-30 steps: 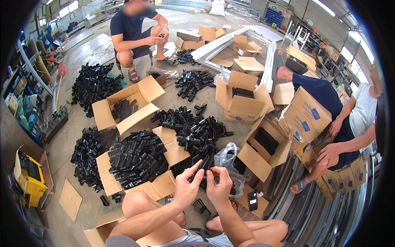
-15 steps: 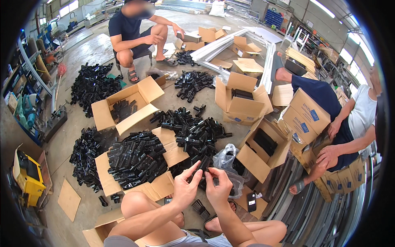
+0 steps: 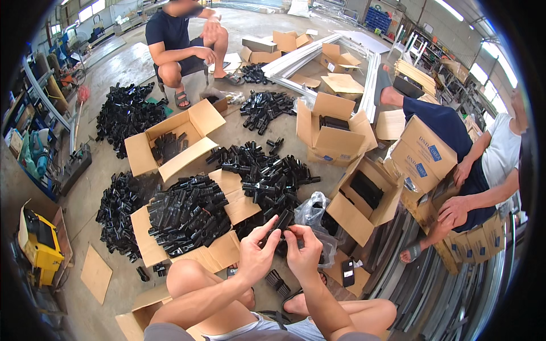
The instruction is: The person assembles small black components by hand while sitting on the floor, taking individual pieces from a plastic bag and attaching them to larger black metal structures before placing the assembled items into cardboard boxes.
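Observation:
Between thumb and fingers my left hand (image 3: 257, 250) holds a short black tubular part (image 3: 283, 220), tilted up and away from me. My right hand (image 3: 304, 253) is closed in a pinch against its near right side; whatever lies between those fingertips is too small and dark to name. Beyond both hands spreads a heap of similar black parts (image 3: 270, 184). Left of it, an opened-out cardboard box (image 3: 222, 250) is piled high with more black parts (image 3: 187, 216). A clear plastic bag (image 3: 311, 211) lies just beyond my right hand.
Open cartons stand ahead (image 3: 213, 116) and at right (image 3: 355, 219). More black heaps lie at left (image 3: 120, 213) and farther off (image 3: 129, 113). A phone (image 3: 347, 273) rests on cardboard near my foot. One person (image 3: 176, 45) sits ahead, another (image 3: 495, 153) at right beside long metal profiles (image 3: 392, 284).
The black part is now raised more clearly above my fingers, with my right fingertips closer against it. The person ahead has lifted one hand from a box toward the knee.

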A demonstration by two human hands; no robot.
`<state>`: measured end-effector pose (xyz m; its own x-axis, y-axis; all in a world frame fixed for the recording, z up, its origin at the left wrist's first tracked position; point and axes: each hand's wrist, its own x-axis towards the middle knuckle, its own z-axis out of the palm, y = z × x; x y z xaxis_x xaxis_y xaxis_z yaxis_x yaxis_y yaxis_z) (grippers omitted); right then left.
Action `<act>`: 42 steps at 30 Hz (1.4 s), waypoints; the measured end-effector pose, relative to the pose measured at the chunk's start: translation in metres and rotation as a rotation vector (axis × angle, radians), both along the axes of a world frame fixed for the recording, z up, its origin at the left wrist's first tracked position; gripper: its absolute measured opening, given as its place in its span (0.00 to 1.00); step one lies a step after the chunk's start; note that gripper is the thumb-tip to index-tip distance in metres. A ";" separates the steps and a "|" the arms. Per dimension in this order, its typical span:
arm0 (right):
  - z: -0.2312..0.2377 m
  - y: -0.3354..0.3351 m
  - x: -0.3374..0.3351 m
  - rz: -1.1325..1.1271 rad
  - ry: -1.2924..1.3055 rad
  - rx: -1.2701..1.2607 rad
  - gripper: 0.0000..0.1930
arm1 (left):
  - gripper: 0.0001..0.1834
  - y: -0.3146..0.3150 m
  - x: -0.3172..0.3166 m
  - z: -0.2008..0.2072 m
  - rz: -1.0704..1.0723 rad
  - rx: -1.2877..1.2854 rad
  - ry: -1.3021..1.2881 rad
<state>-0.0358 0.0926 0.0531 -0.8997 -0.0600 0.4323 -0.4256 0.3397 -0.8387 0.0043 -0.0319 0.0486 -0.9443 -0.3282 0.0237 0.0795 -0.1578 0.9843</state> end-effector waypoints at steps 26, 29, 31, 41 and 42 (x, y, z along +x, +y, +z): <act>-0.007 -0.004 0.009 -0.077 0.080 -0.032 0.20 | 0.22 0.002 0.005 0.008 -0.044 -0.196 0.071; -0.041 0.015 -0.001 0.012 -0.143 0.077 0.16 | 0.22 0.004 0.004 0.005 -0.068 -0.169 0.083; -0.039 0.012 0.002 0.019 -0.080 -0.027 0.14 | 0.22 0.004 0.007 0.006 -0.090 -0.164 0.060; -0.010 0.018 0.011 -0.066 -0.166 -0.009 0.16 | 0.23 0.012 0.006 -0.001 -0.133 -0.200 0.061; -0.007 0.019 0.011 -0.068 -0.151 -0.019 0.16 | 0.23 0.015 0.006 0.001 -0.139 -0.189 0.044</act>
<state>-0.0246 0.1114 0.0461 -0.9564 0.0098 0.2918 -0.2705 0.3471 -0.8980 0.0098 -0.0173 0.0492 -0.9768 -0.1809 0.1148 0.1137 0.0166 0.9934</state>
